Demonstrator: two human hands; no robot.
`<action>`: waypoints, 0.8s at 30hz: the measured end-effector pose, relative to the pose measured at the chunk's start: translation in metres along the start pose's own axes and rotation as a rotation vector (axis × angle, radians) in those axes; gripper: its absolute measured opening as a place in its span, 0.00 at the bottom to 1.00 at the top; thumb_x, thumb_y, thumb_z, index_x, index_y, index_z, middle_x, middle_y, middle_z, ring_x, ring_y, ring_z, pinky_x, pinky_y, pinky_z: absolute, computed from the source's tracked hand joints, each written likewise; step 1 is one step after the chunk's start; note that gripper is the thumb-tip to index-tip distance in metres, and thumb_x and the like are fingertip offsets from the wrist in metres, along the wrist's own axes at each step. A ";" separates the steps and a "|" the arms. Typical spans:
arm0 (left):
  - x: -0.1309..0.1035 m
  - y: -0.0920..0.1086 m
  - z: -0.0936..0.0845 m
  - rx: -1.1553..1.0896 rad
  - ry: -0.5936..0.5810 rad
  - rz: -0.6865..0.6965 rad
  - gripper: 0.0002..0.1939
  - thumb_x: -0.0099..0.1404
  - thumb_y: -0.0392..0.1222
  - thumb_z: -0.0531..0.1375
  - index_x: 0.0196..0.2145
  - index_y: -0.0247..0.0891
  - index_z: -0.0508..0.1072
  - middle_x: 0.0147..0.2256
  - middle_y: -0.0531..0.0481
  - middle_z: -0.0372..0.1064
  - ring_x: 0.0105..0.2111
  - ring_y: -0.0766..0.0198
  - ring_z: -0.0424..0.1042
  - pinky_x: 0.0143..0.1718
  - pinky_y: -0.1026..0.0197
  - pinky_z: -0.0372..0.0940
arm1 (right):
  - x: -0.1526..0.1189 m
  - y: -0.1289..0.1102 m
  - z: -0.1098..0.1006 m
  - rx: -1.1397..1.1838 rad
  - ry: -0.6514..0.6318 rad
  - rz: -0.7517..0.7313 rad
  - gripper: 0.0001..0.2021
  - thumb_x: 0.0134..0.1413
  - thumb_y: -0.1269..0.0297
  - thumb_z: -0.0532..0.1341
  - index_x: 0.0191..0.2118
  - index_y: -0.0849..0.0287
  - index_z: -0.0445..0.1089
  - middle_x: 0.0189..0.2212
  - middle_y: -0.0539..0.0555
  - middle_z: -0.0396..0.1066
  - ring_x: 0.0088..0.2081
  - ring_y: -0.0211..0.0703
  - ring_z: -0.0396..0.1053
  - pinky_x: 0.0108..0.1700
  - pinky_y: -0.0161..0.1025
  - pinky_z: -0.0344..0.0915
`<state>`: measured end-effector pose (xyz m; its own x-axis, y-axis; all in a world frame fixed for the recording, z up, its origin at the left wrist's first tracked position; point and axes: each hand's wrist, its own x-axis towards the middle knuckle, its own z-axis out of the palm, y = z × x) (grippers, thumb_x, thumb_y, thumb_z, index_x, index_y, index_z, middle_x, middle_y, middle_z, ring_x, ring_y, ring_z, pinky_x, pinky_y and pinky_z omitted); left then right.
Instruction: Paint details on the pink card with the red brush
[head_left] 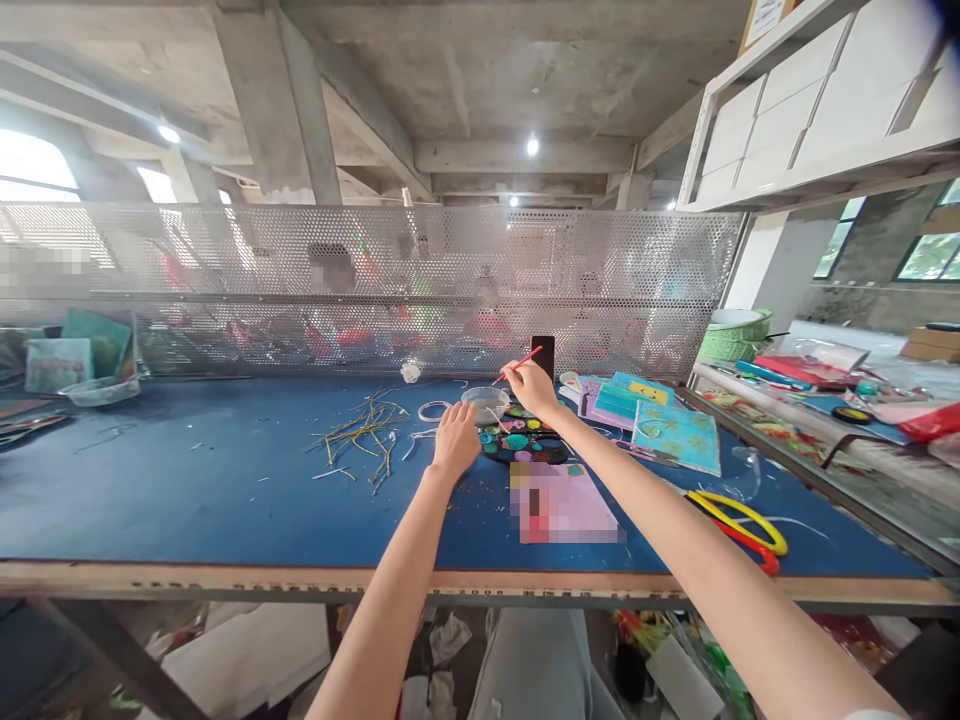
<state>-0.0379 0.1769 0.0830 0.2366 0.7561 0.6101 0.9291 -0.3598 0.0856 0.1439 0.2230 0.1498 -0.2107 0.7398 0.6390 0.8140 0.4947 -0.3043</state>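
Right hand (529,388) pinching red brush (535,352), slanting down leftward near clear bowl (484,403); left hand (457,437) beside bowl, grip unclear.

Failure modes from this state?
The left hand is at the clear bowl, right beside the paint palette; a bump could spill it. The red brush in the right hand might drip on the pink sheet.
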 end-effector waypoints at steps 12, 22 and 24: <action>0.002 0.000 -0.010 -0.055 0.206 -0.160 0.22 0.67 0.48 0.58 0.55 0.38 0.66 0.58 0.42 0.62 0.58 0.52 0.62 0.60 0.39 0.59 | -0.029 0.006 0.007 0.165 0.070 -0.123 0.13 0.63 0.58 0.58 0.49 0.60 0.69 0.49 0.57 0.70 0.48 0.44 0.70 0.51 0.49 0.70; 0.022 0.040 -0.075 -0.428 0.500 -0.288 0.27 0.70 0.52 0.50 0.60 0.34 0.57 0.61 0.37 0.59 0.66 0.52 0.50 0.68 0.38 0.41 | -0.042 0.016 0.002 0.151 0.090 -0.119 0.13 0.66 0.66 0.52 0.48 0.56 0.73 0.46 0.54 0.76 0.56 0.48 0.64 0.62 0.50 0.56; 0.027 0.064 -0.115 -0.553 0.513 -0.220 0.28 0.71 0.53 0.48 0.62 0.34 0.53 0.59 0.38 0.62 0.61 0.56 0.61 0.63 0.43 0.58 | -0.042 0.015 0.006 0.139 0.098 -0.115 0.13 0.65 0.66 0.53 0.47 0.55 0.74 0.45 0.52 0.77 0.57 0.49 0.64 0.65 0.54 0.51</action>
<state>-0.0051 0.1117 0.1956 -0.2225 0.5433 0.8095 0.6312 -0.5526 0.5443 0.1621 0.2024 0.1144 -0.2383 0.6304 0.7388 0.7041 0.6361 -0.3157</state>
